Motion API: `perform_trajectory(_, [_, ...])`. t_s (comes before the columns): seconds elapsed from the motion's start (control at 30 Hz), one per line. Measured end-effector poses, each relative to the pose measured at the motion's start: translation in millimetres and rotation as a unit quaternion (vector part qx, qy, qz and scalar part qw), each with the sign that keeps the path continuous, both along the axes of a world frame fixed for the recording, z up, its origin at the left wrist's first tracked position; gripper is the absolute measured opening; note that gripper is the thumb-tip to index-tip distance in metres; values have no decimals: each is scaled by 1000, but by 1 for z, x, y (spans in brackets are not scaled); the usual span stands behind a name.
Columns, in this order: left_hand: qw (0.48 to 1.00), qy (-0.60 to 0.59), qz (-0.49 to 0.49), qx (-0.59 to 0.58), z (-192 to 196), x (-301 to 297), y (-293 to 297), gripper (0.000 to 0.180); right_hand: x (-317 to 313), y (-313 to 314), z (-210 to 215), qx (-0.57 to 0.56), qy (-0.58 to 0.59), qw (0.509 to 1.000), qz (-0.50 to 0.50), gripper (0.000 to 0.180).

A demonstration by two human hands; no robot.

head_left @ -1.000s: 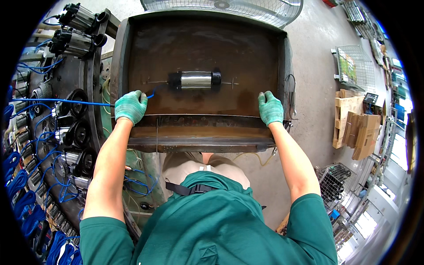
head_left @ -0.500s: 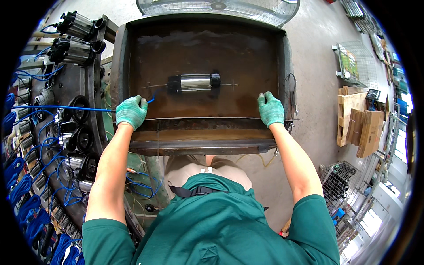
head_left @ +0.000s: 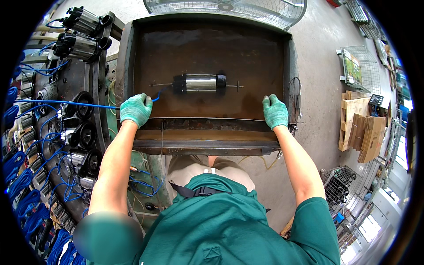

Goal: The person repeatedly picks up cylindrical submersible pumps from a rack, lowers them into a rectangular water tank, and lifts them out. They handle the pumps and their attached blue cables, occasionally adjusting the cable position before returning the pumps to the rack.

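A large rusty metal tank [head_left: 128,66] filled with murky brown water stands in front of me. A silver cylinder with black end caps [head_left: 199,82] lies submerged in its middle, a thin blue hose running from it to the left. My left hand [head_left: 135,109], in a green glove, rests on the tank's near rim at the left, right where the blue hose [head_left: 66,104] crosses the rim. My right hand [head_left: 275,111], also gloved in green, rests on the near rim at the right, fingers curled over the edge.
A round rack [head_left: 66,132] on the left carries several similar silver-and-black cylinders and many blue hoses. A wire-guarded fan [head_left: 225,9] stands behind the tank. Stacked wooden pallets [head_left: 362,128], wire baskets [head_left: 338,181] and bare concrete floor lie to the right.
Both hands stay on the tank's near rim. The view has shifted slightly; the cylinder keeps its place in the water.
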State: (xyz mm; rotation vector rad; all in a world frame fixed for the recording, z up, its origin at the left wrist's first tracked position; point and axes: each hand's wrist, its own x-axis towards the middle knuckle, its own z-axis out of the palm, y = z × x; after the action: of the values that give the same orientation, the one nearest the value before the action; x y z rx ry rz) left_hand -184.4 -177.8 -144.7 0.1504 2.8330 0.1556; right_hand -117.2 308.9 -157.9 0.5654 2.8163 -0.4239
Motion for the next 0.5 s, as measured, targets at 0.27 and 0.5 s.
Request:
perform_trajectory(0.27, [1000, 8, 3, 3, -1, 2, 2, 33, 1, -1, 3, 14, -18, 1000, 4, 39])
perform_trajectory(0.5, [1000, -15, 2, -12, -5, 2, -1, 36, 1, 0, 2, 5, -25, 1000, 1, 40])
